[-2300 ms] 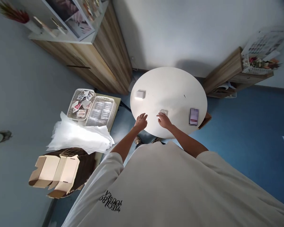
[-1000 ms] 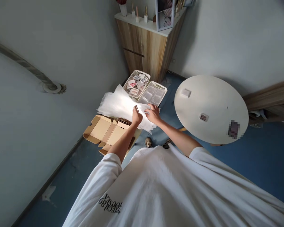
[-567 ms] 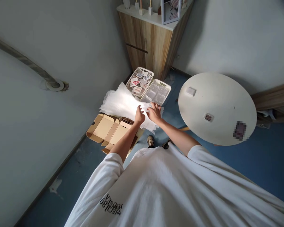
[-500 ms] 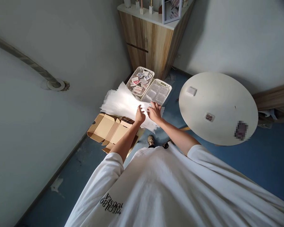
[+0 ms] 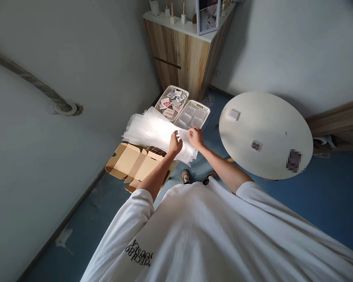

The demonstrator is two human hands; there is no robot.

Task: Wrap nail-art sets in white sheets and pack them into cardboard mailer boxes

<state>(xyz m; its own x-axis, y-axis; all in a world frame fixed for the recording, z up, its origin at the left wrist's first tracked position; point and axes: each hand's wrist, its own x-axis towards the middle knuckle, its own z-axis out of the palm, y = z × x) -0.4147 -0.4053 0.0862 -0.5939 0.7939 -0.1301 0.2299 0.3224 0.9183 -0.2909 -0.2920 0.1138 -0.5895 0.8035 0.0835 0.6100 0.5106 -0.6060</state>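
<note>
A stack of thin white sheets (image 5: pixel 147 127), glaringly bright in the middle, lies spread out before me with uneven edges. My left hand (image 5: pixel 175 143) is over its near part, fingers loosely bent and apart. At the right end of the stack, my right hand (image 5: pixel 196 137) has its thumb and fingers drawn together in a pinch at a sheet; the exact fingertip contact is too small to make out. Flat unfolded brown cardboard boxes (image 5: pixel 135 162) lie on the near left, partly under my left forearm.
Behind the sheets are a white basket of small printed packs (image 5: pixel 181 91) and another basket holding clear plastic boxes (image 5: pixel 208 113). On the right stands a round white table (image 5: pixel 267 117) with a small white box (image 5: pixel 233 114) and a clear case (image 5: pixel 255 145). A wooden cabinet (image 5: pixel 191 55) fills the corner.
My right hand has moved right, away from my left hand, and its spread fingers have drawn together. My left hand stays nearly in place. The view has shifted slightly.
</note>
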